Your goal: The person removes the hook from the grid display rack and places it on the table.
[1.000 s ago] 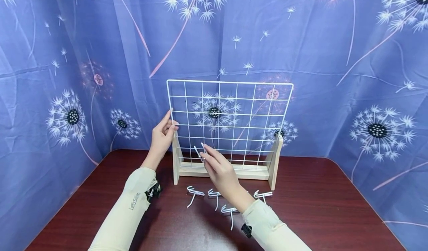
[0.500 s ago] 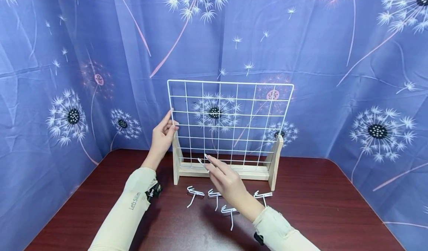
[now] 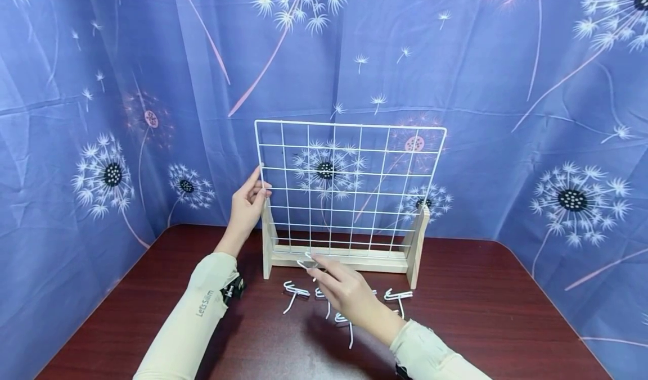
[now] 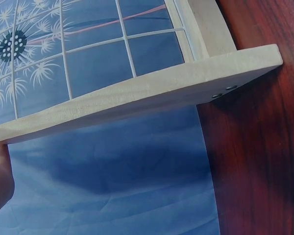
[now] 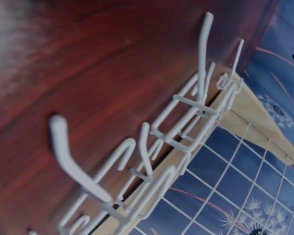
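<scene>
A white wire grid panel (image 3: 350, 125) stands upright in a wooden stand (image 3: 419, 245). My left hand (image 3: 244, 207) grips the panel's left edge just above the stand's left upright; in the left wrist view, only part of that hand (image 4: 0, 181) shows at the end of the wood. My right hand (image 3: 349, 293) pinches a white wire hook (image 3: 302, 264) in front of the stand's base bar, its far part hidden by the fingers. Below and around that hand lie more white hooks, including a left one (image 3: 296, 292), a front one (image 3: 349, 317) and a right one (image 3: 399, 295).
All of this is on a dark red-brown table (image 3: 486, 312). A blue curtain (image 3: 481, 172) with dandelion prints hangs behind and on both sides. In the right wrist view, several hooks (image 5: 201, 63) overlap in front of the grid.
My right hand has come down and nearer with the hook, from before the grid's lower wires to before the base bar. The left hand has stayed at the panel's edge.
</scene>
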`<state>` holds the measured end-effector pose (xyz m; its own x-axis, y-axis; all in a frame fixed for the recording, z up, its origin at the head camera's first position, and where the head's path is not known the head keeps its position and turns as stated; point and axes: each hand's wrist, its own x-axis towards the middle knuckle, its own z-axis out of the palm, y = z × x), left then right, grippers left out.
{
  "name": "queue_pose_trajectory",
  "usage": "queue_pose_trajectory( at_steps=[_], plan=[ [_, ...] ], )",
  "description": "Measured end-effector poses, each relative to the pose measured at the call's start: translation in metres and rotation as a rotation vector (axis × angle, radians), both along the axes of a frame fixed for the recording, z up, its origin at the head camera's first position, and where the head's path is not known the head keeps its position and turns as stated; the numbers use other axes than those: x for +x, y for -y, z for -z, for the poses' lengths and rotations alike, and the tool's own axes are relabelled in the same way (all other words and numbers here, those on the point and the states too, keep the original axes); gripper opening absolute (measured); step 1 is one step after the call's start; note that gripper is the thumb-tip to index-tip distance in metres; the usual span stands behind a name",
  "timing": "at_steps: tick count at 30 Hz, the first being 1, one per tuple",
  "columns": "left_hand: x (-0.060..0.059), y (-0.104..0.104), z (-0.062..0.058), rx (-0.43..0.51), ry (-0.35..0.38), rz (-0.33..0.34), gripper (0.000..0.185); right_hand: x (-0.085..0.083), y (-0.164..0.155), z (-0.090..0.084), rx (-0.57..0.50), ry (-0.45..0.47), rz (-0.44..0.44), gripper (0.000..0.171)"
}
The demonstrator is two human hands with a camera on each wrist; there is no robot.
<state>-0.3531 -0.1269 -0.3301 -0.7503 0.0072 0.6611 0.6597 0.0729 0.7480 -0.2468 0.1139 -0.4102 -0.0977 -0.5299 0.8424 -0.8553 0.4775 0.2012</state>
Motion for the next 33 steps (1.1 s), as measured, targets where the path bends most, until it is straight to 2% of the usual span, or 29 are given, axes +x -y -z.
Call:
queue_pose_trajectory(
  at_steps=[7, 17, 22, 28, 33],
  plan=[
    [0.0, 0.0, 0.0, -0.005, 0.016, -0.007, 0.054, 0.0, -0.003, 0.008, 0.078, -0.051, -0.016, 0.024],
    [0.001, 0.0, -0.001, -0.004, 0.039, -0.001, 0.055, 0.008, -0.006, 0.016, 0.196, -0.032, -0.046, 0.027],
    [0.002, -0.001, -0.001, -0.007, 0.037, -0.002, 0.055, 0.009, -0.006, 0.022, 0.27, -0.042, -0.074, 0.021],
    [0.001, -0.001, -0.001, -0.012, 0.038, -0.006, 0.055, 0.011, -0.007, 0.029, 0.399, -0.048, -0.002, 0.028],
    [0.001, 0.0, -0.002, -0.004, 0.04, -0.004, 0.055, 0.013, -0.006, 0.034, 0.452, -0.04, 0.036, 0.026]
  ],
)
